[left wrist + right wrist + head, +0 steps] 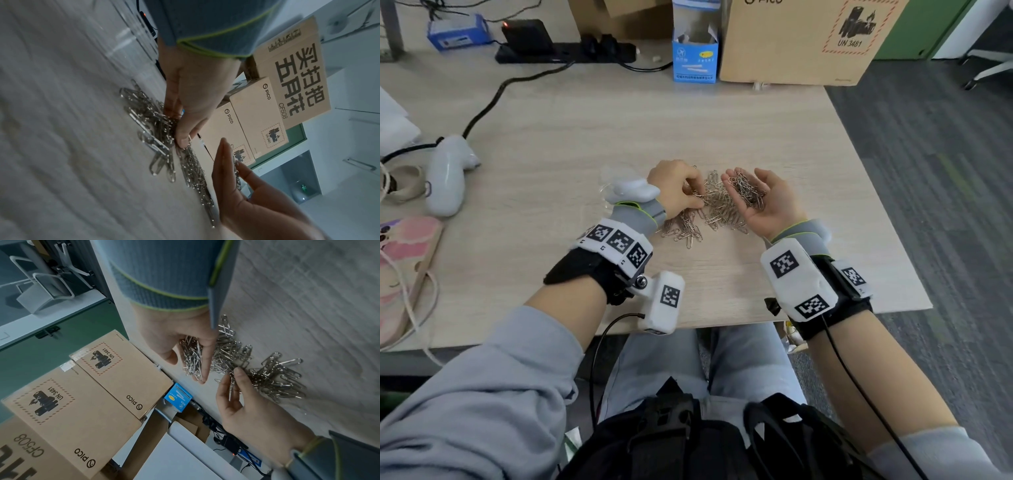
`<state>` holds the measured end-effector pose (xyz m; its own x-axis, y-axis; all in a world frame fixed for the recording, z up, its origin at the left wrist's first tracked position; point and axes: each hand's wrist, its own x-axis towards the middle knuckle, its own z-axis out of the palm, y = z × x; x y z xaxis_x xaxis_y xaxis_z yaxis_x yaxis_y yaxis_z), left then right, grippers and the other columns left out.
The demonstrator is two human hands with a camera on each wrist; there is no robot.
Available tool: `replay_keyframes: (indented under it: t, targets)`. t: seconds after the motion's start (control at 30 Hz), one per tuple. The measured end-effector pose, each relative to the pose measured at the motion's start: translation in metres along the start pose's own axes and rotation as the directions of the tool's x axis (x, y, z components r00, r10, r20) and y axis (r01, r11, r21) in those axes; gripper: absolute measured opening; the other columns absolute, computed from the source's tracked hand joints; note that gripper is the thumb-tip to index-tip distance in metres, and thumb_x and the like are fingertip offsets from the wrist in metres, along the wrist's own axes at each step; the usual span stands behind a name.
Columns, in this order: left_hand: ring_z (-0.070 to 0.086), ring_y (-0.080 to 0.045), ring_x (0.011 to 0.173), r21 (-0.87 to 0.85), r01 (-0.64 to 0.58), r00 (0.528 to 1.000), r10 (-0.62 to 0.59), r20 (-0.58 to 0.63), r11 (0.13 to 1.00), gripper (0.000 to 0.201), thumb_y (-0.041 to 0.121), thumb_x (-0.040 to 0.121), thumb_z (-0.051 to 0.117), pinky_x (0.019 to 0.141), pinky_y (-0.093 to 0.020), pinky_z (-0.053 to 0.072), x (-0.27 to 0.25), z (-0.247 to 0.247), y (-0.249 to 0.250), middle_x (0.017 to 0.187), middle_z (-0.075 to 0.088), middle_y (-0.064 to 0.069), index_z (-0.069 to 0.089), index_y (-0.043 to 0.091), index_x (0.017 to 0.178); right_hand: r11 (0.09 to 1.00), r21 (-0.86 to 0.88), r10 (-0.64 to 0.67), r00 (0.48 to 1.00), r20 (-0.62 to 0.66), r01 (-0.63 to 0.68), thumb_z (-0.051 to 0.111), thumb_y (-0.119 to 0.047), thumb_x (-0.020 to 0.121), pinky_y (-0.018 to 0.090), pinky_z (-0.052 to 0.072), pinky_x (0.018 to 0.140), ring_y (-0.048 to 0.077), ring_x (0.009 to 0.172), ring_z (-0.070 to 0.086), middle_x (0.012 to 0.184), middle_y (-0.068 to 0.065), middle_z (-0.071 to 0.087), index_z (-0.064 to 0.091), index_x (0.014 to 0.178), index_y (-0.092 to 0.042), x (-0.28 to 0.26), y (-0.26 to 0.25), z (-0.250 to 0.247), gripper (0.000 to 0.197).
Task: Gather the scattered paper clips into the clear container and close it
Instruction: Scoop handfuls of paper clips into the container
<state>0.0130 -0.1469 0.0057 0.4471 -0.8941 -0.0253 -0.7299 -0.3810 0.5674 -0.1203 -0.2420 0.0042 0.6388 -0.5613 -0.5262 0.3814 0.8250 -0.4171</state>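
Note:
Silver paper clips (710, 214) lie in a loose pile on the wooden table (756, 130). My left hand (697, 198) reaches into the pile's left side from above, and its thumb and fingers pinch a few clips (231, 379). To the right, my right hand (743, 177) is palm up and cupped just above the pile, with a bunch of clips (748, 190) lying in it (191, 356). The clear container (606, 183) stands left of my left hand, largely hidden behind the wrist camera; its lid state is not visible.
A white controller (446, 174) and cables lie at the table's left. A blue carton (695, 58), a power strip (565, 51) and a cardboard box (801, 37) line the back edge. The table's right edge drops to carpet (928, 171).

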Motion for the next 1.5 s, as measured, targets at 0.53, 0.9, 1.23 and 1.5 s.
replay_keyframes:
  t: [0.53,0.9,1.23,1.5]
  targets:
    - [0.055,0.013,0.051,-0.346,-0.162,0.986,0.139,-0.089,0.924,0.015,0.01,0.066,0.078,0.059,-0.002,0.042,0.016,-0.021,0.027,0.056,0.062,0.02,0.073,0.013,0.08,0.992,-0.12,0.028,1.0,0.006,-0.027,0.037,-0.007,0.096,0.034,0.058,0.055,0.03,0.084,0.058,0.068,0.016,0.066,0.056,0.08,0.003,0.002,0.016,0.021,0.026]
    - [0.063,0.002,0.077,-0.328,-0.112,0.961,0.018,-0.276,0.938,0.017,0.012,0.074,0.066,0.08,-0.017,0.052,-0.012,-0.05,-0.003,0.091,0.073,-0.006,0.073,0.013,0.089,0.992,0.049,0.117,0.992,0.042,-0.119,0.036,-0.008,0.097,0.039,0.052,0.083,0.033,0.066,0.066,0.06,0.021,0.067,0.056,0.08,0.008,0.006,0.03,0.032,0.031]
    - [0.021,-0.025,0.132,0.047,0.262,0.965,-0.262,-0.004,0.964,0.12,0.07,0.021,0.056,0.107,-0.038,0.026,-0.068,-0.058,-0.061,0.138,0.042,0.002,0.042,0.028,0.133,0.983,-0.035,0.182,0.979,0.088,-0.18,0.041,-0.006,0.095,0.034,0.057,0.072,0.032,0.056,0.069,0.062,0.019,0.068,0.059,0.077,0.006,0.004,0.054,0.047,0.028]
    - [0.035,-0.017,0.122,-0.04,0.236,0.946,-0.239,-0.219,0.971,0.088,0.069,0.027,0.053,0.085,-0.032,0.022,-0.066,-0.053,-0.06,0.116,0.057,0.013,0.056,0.033,0.107,0.961,-0.153,0.253,0.952,0.169,-0.229,0.032,-0.003,0.095,0.05,0.051,0.082,0.041,0.101,0.059,0.08,0.031,0.066,0.055,0.091,0.013,-0.004,0.069,0.067,0.029]
